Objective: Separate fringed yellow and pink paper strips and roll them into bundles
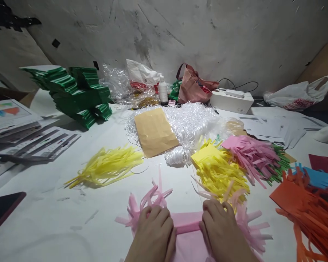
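Observation:
Both hands grip a sheet of pink fringed tissue paper [186, 219] that lies on the white table in front of me. My left hand [155, 231] has its fingers curled over the left part of a folded band across the sheet. Over the right part of that band, my right hand [221, 227] is closed in the same way. Cut strips fan out beyond both hands. A yellow tissue tassel [106, 165] with a twisted end lies to the left. Yellow fringed paper [218, 169] sits just beyond my right hand.
Pink fringed paper [251, 154] and orange fringed paper [314, 203] lie to the right. A brown paper envelope [155, 133] rests by a heap of white cord [191, 122]. Stacked green bundles [76, 94] stand back left, and a dark flat device [5, 211] lies front left.

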Available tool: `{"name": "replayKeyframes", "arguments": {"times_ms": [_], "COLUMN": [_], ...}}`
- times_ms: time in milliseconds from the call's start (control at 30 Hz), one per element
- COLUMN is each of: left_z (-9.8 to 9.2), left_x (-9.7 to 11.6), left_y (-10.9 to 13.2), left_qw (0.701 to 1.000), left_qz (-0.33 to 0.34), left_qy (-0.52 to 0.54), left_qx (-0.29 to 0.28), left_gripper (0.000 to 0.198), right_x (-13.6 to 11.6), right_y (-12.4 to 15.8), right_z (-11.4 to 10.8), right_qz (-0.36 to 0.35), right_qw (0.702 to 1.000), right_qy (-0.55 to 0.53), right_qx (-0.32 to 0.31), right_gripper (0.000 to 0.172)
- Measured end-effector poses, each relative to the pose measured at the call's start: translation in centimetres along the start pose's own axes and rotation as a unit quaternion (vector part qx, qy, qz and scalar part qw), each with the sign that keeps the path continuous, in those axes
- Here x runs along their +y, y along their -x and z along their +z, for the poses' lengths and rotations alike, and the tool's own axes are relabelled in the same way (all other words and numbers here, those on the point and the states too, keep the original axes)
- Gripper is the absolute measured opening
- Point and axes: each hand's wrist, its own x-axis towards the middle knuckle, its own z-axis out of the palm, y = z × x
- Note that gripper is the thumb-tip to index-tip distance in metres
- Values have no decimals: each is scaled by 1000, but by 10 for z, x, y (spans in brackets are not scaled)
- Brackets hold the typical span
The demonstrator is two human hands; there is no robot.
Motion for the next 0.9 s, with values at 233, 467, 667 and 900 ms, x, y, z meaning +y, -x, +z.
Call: {"name": "replayKeyframes", "arguments": {"times_ms": [233, 467, 667, 900], "left_z": [1, 7, 8, 5], "left_x": [5, 6, 3, -2], "left_y": [-6, -6, -7, -6], "left_qw": [999, 998, 993, 996], "left_qz": [-31, 42, 90, 66], "left_qy": [13, 39, 37, 53], "left_qx": [-22, 38, 63, 37], "left_gripper": [19, 21, 21, 23], "right_x": [-6, -14, -16, -8], "right_y": [-10, -19, -14, -11], "right_z": [-4, -7, -2, -7], "right_qz": [8, -169, -112, -172], "right_qw": [999, 985, 989, 984], "right_qy": [2, -26, -93, 12], "right_qx": [49, 11, -36, -54], "right_gripper": [25, 33, 21, 20]}}
